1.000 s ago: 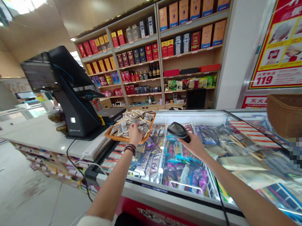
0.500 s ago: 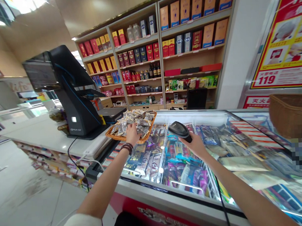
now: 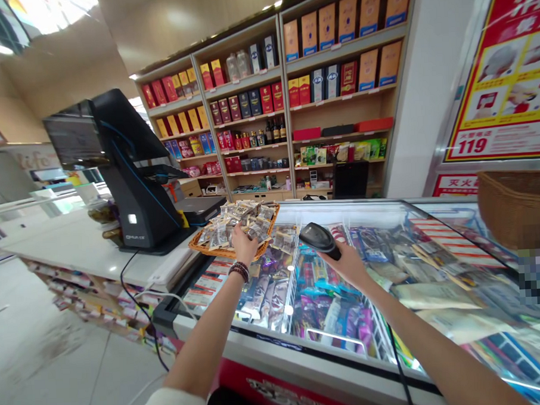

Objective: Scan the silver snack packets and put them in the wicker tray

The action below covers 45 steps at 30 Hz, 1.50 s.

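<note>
Under the left hand [image 3: 245, 244], packets [image 3: 241, 211] are partly hidden.

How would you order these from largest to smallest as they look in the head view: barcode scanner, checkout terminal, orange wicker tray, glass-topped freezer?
1. Glass-topped freezer
2. Checkout terminal
3. Orange wicker tray
4. Barcode scanner

This ranks apparent size only.
</note>
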Tool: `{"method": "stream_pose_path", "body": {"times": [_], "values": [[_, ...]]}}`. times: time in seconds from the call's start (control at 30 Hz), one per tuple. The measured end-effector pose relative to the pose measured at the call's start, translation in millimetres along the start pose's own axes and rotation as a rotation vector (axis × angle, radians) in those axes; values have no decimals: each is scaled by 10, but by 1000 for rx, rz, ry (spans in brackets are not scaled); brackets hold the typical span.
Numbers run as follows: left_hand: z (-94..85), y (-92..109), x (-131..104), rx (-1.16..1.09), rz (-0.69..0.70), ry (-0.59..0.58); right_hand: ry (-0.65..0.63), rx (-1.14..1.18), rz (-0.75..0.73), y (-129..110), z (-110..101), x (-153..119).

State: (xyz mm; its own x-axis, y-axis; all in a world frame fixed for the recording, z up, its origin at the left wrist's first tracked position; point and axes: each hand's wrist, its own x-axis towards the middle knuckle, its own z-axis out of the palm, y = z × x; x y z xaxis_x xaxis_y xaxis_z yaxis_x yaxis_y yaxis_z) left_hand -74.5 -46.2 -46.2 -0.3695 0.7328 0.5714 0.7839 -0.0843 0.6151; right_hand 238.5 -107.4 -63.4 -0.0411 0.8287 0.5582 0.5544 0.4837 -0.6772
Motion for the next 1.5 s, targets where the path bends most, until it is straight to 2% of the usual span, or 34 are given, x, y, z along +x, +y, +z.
{"method": "stream_pose_path", "body": {"times": [0.27,0.5,0.57,0.67,0.77,0.83,0.9,1.0,1.2,1.5], "values": [[194,295,-75,96,52,-146,-18,-18,-5,4,-16,-9],[330,525,-226,-33,27,-298,-18,22,6,-37,-39,-10],[404,578,-297,-97,15,-303,7,52,22,-45,-59,-5],[571,677,-377,-349,-122,-250,42,110,84,-46,-108,3],[759,809,-417,-792,-331,-231,36,182,165,-40,-174,13],[854,889,-435,-1044,-386,-229,13,216,204,-37,-223,21],[913,935,-460,-1183,-391,-226,-27,216,231,-36,-264,28],[963,924,-532,-1274,-405,-237,-88,175,247,-37,-293,31],[1080,775,-692,-1358,-423,-252,-153,73,266,-53,-244,-4],[1108,665,-697,-1391,-402,-274,-165,13,259,-70,-218,-19]]}}
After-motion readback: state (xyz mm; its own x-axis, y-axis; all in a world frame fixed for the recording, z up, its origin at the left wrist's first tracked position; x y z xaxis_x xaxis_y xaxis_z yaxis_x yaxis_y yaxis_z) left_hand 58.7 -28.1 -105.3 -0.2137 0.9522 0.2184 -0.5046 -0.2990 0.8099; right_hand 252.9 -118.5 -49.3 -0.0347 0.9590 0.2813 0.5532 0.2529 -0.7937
